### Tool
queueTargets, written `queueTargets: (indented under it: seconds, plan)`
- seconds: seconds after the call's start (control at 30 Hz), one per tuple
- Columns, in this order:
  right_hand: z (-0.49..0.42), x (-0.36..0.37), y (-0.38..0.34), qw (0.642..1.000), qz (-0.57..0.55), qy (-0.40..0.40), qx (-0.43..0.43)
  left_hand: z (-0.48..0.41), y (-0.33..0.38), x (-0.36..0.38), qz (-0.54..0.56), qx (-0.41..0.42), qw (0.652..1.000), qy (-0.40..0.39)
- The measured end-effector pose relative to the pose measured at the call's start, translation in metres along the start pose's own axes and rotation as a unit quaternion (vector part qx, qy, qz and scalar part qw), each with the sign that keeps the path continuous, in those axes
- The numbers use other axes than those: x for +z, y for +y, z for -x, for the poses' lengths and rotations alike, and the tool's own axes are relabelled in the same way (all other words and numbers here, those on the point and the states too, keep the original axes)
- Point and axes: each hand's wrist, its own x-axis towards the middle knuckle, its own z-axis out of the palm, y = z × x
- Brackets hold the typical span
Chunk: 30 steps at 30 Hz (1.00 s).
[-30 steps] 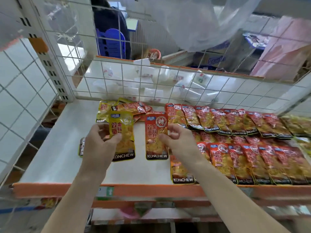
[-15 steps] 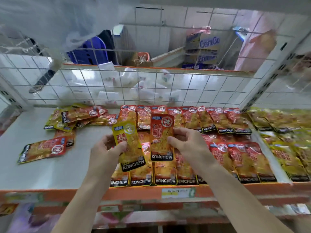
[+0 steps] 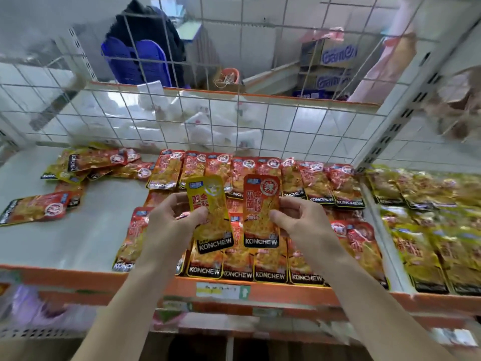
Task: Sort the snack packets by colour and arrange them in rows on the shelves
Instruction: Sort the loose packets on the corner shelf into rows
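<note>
My left hand pinches a yellow snack packet by its left edge, held upright above the shelf. My right hand pinches a red snack packet by its right edge, right beside the yellow one. Below them red packets lie in rows across the middle of the shelf. Yellow packets lie in rows on the right section. A loose mixed pile of red and yellow packets sits at the back left, and one red packet lies alone at the far left.
A white wire grid closes the back of the shelf, with white packets behind it. A perforated upright and a low divider separate the red and yellow sections. The orange front lip carries a price label. Cardboard boxes and a blue chair stand beyond.
My view has swung to the right along the shelf, and both hands, each holding its packet, now hover over the red rows instead of the bare left part.
</note>
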Motion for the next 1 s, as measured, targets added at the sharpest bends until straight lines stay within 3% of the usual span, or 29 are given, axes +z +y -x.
queueTargets:
  seconds: [0.73, 1.0]
  plan:
    - [0.034, -0.002, 0.025, 0.977, -0.021, 0.209, 0.039, -0.018, 0.0, 0.008, -0.004, 0.01, 0.985, -0.17]
    - [0.014, -0.019, 0.016, 0.978, -0.031, 0.207, 0.018, -0.027, 0.014, 0.023, -0.023, 0.025, 0.985, -0.169]
